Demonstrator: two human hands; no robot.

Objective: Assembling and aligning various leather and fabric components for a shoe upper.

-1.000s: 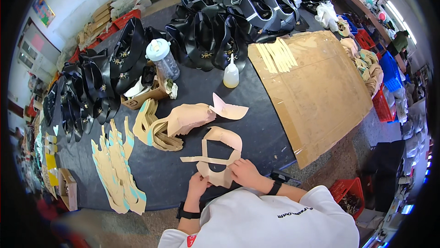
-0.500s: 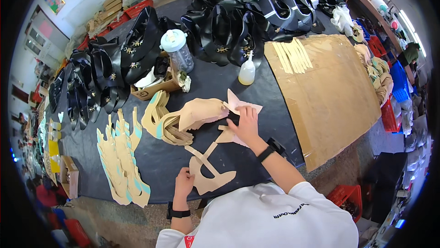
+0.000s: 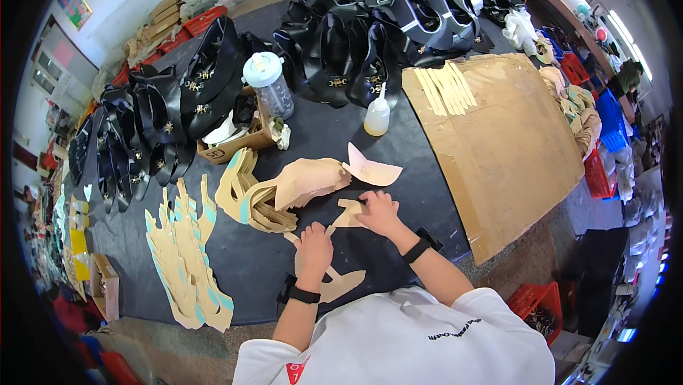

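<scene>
Both my hands are over a cut beige shoe-lining piece (image 3: 343, 286) with narrow straps, lying flat near the table's front edge. My left hand (image 3: 314, 250) is closed at its strap ends and hides part of it. To its right, my right hand (image 3: 380, 213) has its fingers bent down on the end of a small beige piece (image 3: 348, 215). Just beyond lie a pale pink pointed piece (image 3: 373, 169) and a stack of pinkish lining pieces (image 3: 313, 180). Beside that stack is a pile of curved beige pieces (image 3: 267, 213) with turquoise marks.
More marked beige pieces (image 3: 186, 264) overlap at the left. Black shoe uppers (image 3: 334, 57) crowd the far side. A glue bottle (image 3: 377, 116), a lidded tumbler (image 3: 270, 90) and a small cardboard box (image 3: 238, 146) stand mid-table. Pale strips (image 3: 446, 90) lie on a cardboard sheet (image 3: 505, 164).
My left hand has moved up and right from the lining piece's left edge to its straps. My right hand has come back from the pale pink piece to the small beige one.
</scene>
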